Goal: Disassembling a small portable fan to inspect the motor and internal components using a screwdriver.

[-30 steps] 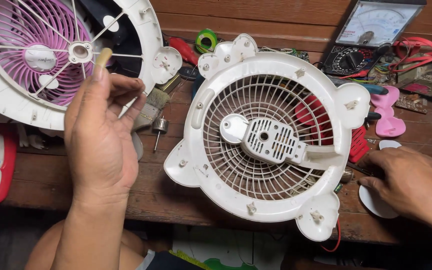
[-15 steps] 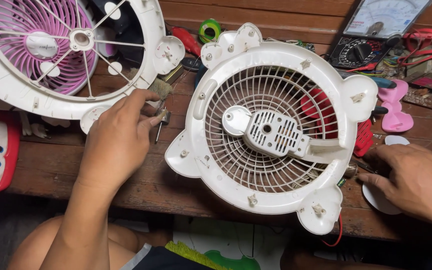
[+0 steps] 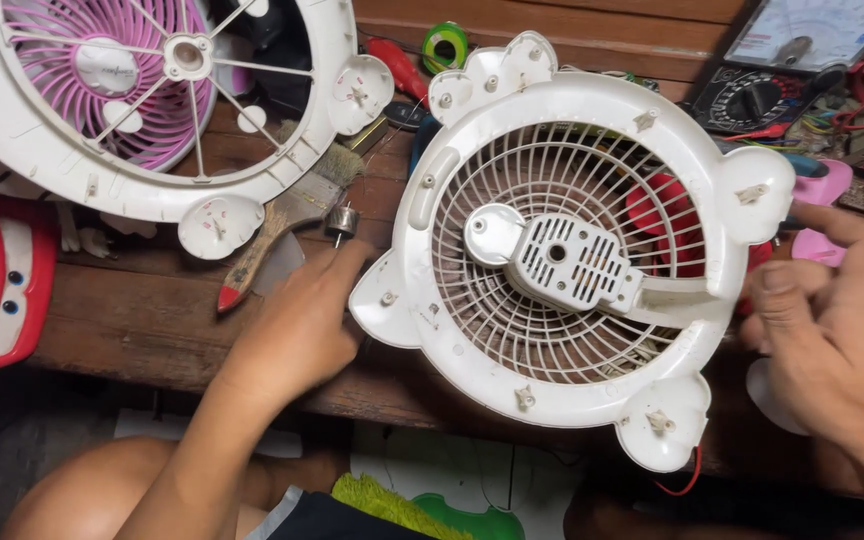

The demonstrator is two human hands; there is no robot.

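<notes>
While the left hand pinches a small motor, the right hand — fingers curled — grips the white fan housing.

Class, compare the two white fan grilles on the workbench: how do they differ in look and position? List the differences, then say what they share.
The centre grille shows a grey vented motor cover at its hub; the upper-left grille has a purple fan blade behind thin spokes. The centre grille has dense mesh, the upper-left grille wide gaps. The left hand touches the centre grille's edge; the upper-left grille lies untouched, partly cut off. Both are round, white plastic with rounded tabs.
</notes>
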